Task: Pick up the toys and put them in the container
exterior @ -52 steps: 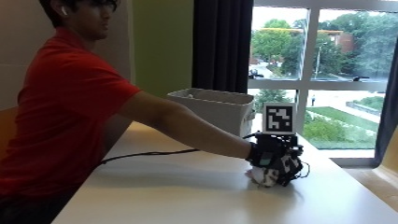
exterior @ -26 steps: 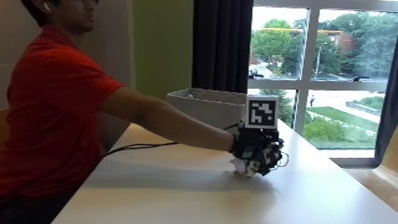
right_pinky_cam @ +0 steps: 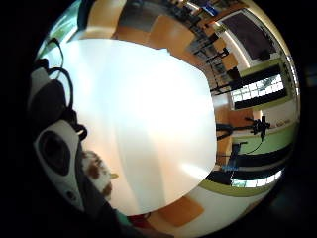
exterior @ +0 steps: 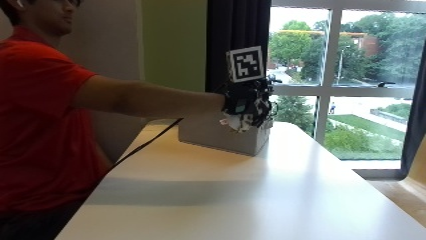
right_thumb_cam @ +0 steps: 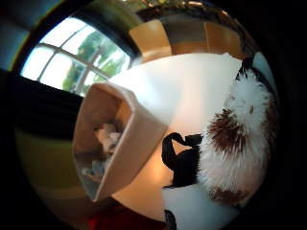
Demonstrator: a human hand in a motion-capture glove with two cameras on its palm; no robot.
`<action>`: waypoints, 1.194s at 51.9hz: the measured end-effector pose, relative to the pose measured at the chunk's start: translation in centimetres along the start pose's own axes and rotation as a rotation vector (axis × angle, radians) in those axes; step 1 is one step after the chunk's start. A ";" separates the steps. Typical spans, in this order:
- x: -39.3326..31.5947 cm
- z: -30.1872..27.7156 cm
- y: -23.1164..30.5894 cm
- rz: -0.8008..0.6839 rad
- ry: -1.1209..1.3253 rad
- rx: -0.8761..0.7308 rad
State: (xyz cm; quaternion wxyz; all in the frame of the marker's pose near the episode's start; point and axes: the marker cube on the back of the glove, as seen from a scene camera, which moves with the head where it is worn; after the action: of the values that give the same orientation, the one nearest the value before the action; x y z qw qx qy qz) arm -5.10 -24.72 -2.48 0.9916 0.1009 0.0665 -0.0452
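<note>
My gloved right hand (exterior: 247, 102) is raised just above the front rim of the grey container (exterior: 223, 138) at the far side of the white table (exterior: 239, 195). Its fingers are curled round a white and brown furry toy (exterior: 234, 121), which hangs below the palm. The thumb side palm view shows that toy (right_thumb_cam: 240, 139) close against the palm and the open container (right_thumb_cam: 115, 143) below, with several pale toys (right_thumb_cam: 106, 139) inside. A bit of the furry toy (right_pinky_cam: 96, 171) also shows in the little finger side palm view.
The container stands near the window (exterior: 346, 75) end of the table, beside a dark curtain (exterior: 236, 30). Bare white tabletop (right_pinky_cam: 143, 124) stretches from the container toward the near edge. The person's arm reaches across from the left.
The hand has lifted the furry toy off the table and carried it up and back, from the tabletop in front of the container to above its rim.
</note>
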 end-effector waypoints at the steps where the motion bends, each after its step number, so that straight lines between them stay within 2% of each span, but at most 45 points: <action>1: -0.3 -0.4 0.2 -0.014 -0.001 0.005; 11: -4.2 -4.0 1.3 -0.068 -0.022 0.017; 24: -9.9 -8.5 1.5 -0.217 -0.070 0.035; 32: -13.9 -10.4 1.0 -0.243 -0.105 0.052; 49: -21.8 -12.7 0.8 -0.357 -0.129 0.070; 62: -25.2 -11.8 1.6 -0.423 -0.126 0.045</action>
State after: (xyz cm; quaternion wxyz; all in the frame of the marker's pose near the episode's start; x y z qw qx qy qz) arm -31.23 -18.76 -10.11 0.9597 0.1037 0.0232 -0.2601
